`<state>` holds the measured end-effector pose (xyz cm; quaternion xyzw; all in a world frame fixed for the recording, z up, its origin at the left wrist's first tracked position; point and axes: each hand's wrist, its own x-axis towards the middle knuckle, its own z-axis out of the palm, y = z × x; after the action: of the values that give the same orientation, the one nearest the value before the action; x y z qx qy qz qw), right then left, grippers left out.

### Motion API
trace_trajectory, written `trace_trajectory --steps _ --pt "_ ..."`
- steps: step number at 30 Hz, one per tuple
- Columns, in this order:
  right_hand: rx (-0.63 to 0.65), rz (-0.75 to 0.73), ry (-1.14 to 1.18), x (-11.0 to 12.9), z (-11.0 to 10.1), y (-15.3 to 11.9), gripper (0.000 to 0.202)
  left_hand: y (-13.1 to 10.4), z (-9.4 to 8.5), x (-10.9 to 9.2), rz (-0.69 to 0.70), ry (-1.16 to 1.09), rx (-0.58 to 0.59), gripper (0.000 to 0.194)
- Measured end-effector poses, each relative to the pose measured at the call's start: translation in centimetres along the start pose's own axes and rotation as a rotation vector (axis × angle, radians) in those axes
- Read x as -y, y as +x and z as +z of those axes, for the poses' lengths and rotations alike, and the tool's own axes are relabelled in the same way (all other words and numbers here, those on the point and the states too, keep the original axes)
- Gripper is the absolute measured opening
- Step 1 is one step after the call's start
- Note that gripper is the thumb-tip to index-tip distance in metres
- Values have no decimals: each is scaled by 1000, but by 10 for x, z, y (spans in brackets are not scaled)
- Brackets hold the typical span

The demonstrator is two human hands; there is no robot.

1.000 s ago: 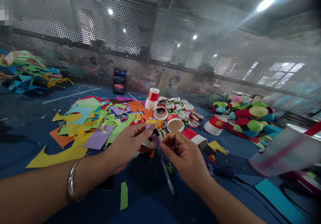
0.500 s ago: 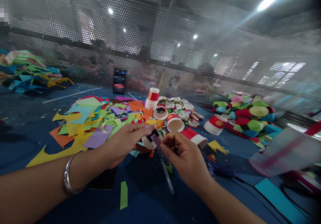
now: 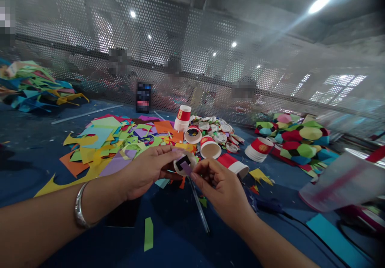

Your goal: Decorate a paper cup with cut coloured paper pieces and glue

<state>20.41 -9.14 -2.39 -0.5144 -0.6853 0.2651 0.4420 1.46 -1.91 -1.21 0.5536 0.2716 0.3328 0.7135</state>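
Note:
My left hand [image 3: 152, 172], with a silver bangle on the wrist, is closed on the edge of a small white paper cup bottom [image 3: 178, 169]. Black paper strips [image 3: 182, 160] lie in a corner shape across its face. My right hand [image 3: 216, 184] pinches a small purple paper piece [image 3: 187, 168] between thumb and forefinger, its far end against the black strips. Beneath the hands, a clear thin pen-like stick [image 3: 201, 210] lies on the blue table. A green paper strip [image 3: 148, 234] rests in front of my left hand.
Coloured paper scraps [image 3: 102, 134] spread left of centre. Red-and-white paper cups [image 3: 210, 148] and a heap of white cup bottoms [image 3: 221, 129] lie beyond my hands. Bright paper pieces [image 3: 300, 140], a translucent cup [image 3: 343, 178] and a black cable [image 3: 309, 224] are at right. A phone [image 3: 143, 96] leans on the perforated screen.
The cup bottom has turned slightly towards me, so more of its face and the black strips show. My left hand has shifted a little; my right keeps its pinch.

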Motion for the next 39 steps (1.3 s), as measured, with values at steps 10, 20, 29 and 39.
trace_trajectory --steps 10,20,29,39 --pt "-27 14 5 0 -2 1 8 -2 0 -1 -4 30 1 28" --pt "-28 27 51 1 -1 1 8 -2 1 0 -13 55 -49 20" --pt "-37 109 108 7 -1 1 13 -2 0 -3 -27 42 -50 16" --pt "-28 76 99 0 0 1 14 -2 -2 -2 -23 12 -42 20"
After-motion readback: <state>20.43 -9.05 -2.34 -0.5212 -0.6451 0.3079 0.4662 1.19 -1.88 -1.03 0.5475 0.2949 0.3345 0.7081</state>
